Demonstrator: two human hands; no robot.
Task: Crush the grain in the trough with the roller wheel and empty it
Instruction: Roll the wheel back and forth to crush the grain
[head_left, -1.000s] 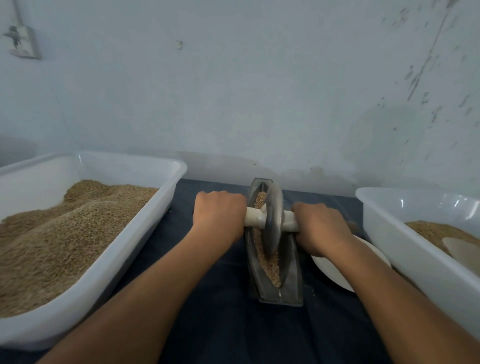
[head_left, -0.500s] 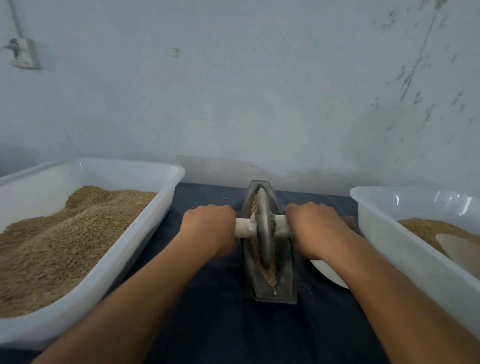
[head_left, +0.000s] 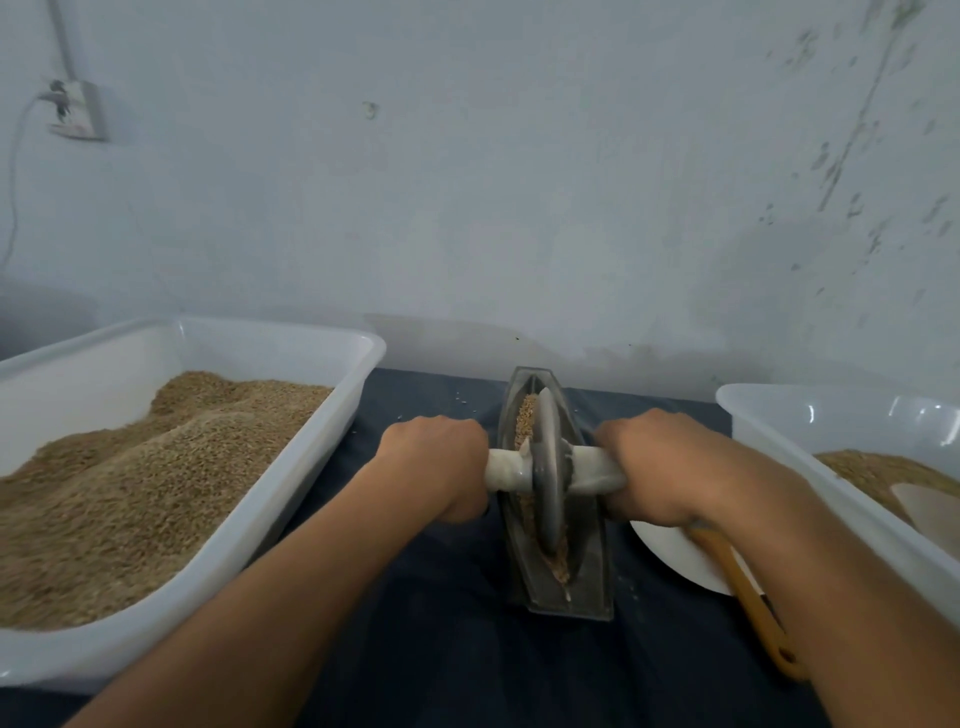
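Both hands clamp the roller wheel (head_left: 549, 470) axle, mid-trough (head_left: 592, 571).
Left hand (head_left: 436, 465), right hand (head_left: 657, 467): uneven pressure could tip the wheel, spilling grain (head_left: 525, 415) toward 12 o'clock.

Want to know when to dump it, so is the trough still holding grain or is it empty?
Still holding grain: tan grain lies in the trough both beyond and in front of the roller wheel.

White tubs (head_left: 332, 415) (head_left: 769, 415) (grain-filled) flank dark cloth (head_left: 441, 649); wall socket (head_left: 75, 109).

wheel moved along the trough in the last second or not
Yes. The wheel has rolled toward the person: a second ago it sat at the trough's far tip, now near its middle.
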